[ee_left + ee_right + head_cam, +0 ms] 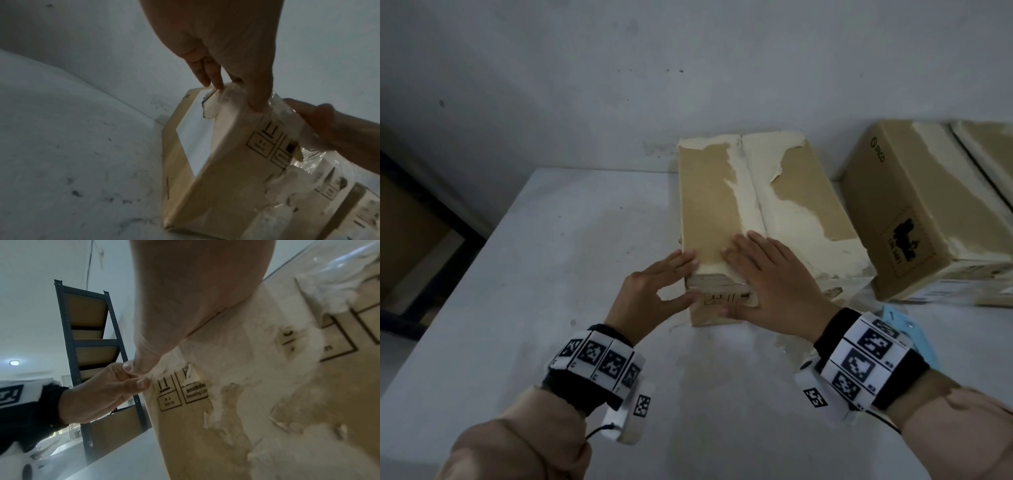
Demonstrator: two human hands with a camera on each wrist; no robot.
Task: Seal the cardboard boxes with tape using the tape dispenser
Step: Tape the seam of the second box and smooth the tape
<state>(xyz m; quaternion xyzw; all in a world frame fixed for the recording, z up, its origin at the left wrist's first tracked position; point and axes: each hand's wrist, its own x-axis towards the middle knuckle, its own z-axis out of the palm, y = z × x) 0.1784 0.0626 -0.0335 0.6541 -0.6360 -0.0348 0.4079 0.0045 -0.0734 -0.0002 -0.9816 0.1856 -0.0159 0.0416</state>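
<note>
A brown cardboard box (722,192) with torn, whitish patches lies on the white table (551,240), its top flaps down. Clear tape (296,162) wraps over its near top edge onto the printed front face. My left hand (654,291) is at the near left corner, fingers straight on the top and thumb against the front face. My right hand (767,274) lies flat on the top beside it, thumb pressing the front face. A blue tape dispenser (893,317) shows only partly behind my right wrist, held by neither hand.
A second cardboard box (914,205) stands to the right, with another (993,154) at the frame edge. The wall runs close behind the boxes. A dark metal shelf rack (90,331) stands off the table's left side.
</note>
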